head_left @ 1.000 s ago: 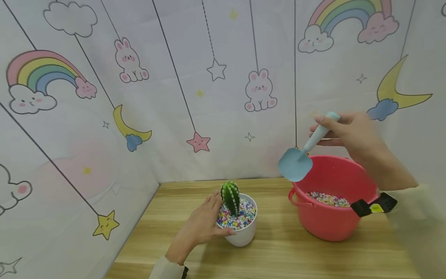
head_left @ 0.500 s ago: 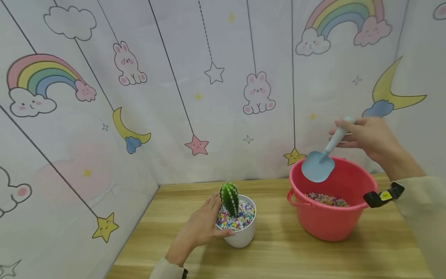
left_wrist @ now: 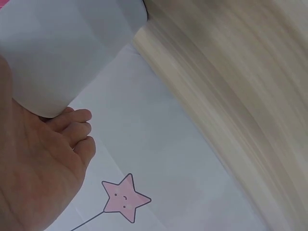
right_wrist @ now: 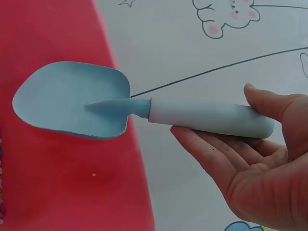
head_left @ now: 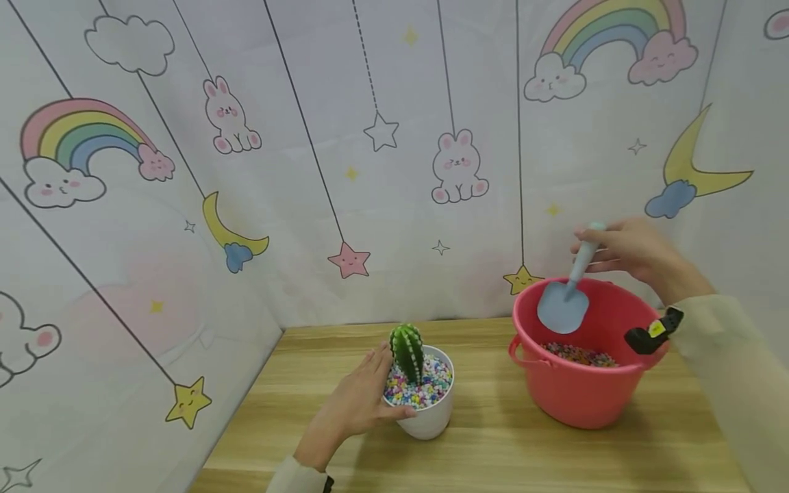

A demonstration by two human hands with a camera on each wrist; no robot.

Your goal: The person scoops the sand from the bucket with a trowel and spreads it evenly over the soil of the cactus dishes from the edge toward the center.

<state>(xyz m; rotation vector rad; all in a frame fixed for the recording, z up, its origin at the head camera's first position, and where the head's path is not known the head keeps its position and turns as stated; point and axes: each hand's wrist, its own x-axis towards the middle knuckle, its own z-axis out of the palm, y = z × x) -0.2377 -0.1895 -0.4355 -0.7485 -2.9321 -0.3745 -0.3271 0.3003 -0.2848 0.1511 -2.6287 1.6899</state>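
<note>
On the wooden table my left hand (head_left: 357,397) holds the side of a white flowerpot (head_left: 429,419), thumb in front and fingers along its left. Colourful beads fill the pot around an upright green cactus (head_left: 408,352). The left wrist view shows the fingers bent around the wall of the pot (left_wrist: 72,53). My right hand (head_left: 641,253) grips a light blue hand trowel (head_left: 563,308) by its handle, blade downward at the mouth of a red bucket (head_left: 579,397). In the right wrist view, the blade of the trowel (right_wrist: 67,98) bears no beads, and the thumb presses the handle's end.
More colourful beads (head_left: 576,353) lie at the bottom of the bucket, whose handle lug (head_left: 516,350) sticks out to the left. A white cloth backdrop (head_left: 296,171) with printed rabbits, stars and rainbows stands behind and left of the wooden table (head_left: 493,459).
My right hand has moved the trowel right and then lower, from the bucket's left rim to over its opening. The left hand stays on the pot.
</note>
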